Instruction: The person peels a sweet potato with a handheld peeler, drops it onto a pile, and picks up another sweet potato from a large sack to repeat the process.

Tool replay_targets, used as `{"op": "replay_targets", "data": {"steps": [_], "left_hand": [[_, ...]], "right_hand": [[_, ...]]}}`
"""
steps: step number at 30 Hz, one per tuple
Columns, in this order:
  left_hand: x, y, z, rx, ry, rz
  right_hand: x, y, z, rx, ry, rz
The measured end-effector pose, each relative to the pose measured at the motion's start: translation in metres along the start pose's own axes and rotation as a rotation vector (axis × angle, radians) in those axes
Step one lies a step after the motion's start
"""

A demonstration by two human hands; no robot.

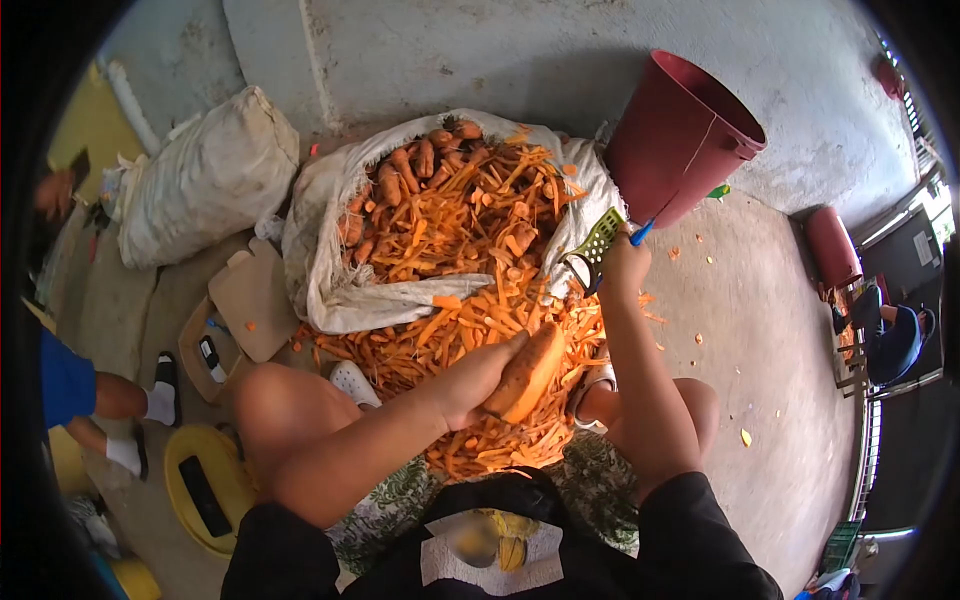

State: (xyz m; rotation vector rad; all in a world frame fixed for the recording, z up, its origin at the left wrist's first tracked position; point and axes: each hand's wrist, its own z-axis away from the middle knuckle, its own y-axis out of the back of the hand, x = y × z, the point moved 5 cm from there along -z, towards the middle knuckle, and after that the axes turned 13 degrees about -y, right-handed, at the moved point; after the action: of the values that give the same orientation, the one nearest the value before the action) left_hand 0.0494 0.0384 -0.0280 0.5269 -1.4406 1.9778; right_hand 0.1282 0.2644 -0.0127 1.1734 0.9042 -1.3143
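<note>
A large peeled orange carrot [528, 375] is gripped in my left hand [482, 380], tilted over the heap between my legs. My right hand [626, 262], farther forward and to the right, is closed round the blue handle of a green slotted peeler [600, 240]. Peeler and carrot are apart. Below both hands lies a pile of orange strips [430, 350]. Behind it, an open white sack [310, 230] holds unpeeled carrots [405, 165] and more orange strips.
A tall maroon bin [665, 140] stands behind the sack at right. At left are a full white sack [210, 180], an open cardboard box [262, 300], a yellow lid [190, 450] and a person's legs [120, 395]. Another person [895, 340] sits at far right.
</note>
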Motion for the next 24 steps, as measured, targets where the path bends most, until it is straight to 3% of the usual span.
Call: {"op": "replay_targets", "data": {"steps": [2, 5, 8, 12, 14, 20, 24], "left_hand": [[0.007, 0.003, -0.002, 0.073, -0.019, 0.073], [0.016, 0.015, -0.005, 0.019, -0.077, 0.172], [0.010, 0.022, -0.017, 0.144, -0.123, 0.227], [0.009, 0.024, -0.018, 0.109, -0.135, 0.369], [0.012, 0.021, -0.014, 0.182, -0.127, 0.338], [0.011, 0.017, -0.015, 0.258, -0.105, 0.350], [0.009, 0.016, -0.020, 0.186, -0.128, 0.295]], "right_hand": [[-0.002, -0.002, 0.005, -0.084, 0.070, -0.051], [-0.022, -0.015, 0.072, -0.303, -0.131, -0.185], [-0.015, -0.022, 0.106, -0.488, 0.030, 0.043], [-0.008, -0.027, 0.129, -0.474, 0.196, 0.131], [-0.009, -0.025, 0.129, -0.397, 0.306, 0.241], [-0.008, -0.022, 0.130, -0.364, 0.315, 0.226], [-0.012, -0.017, 0.128, -0.309, 0.369, 0.267]]}}
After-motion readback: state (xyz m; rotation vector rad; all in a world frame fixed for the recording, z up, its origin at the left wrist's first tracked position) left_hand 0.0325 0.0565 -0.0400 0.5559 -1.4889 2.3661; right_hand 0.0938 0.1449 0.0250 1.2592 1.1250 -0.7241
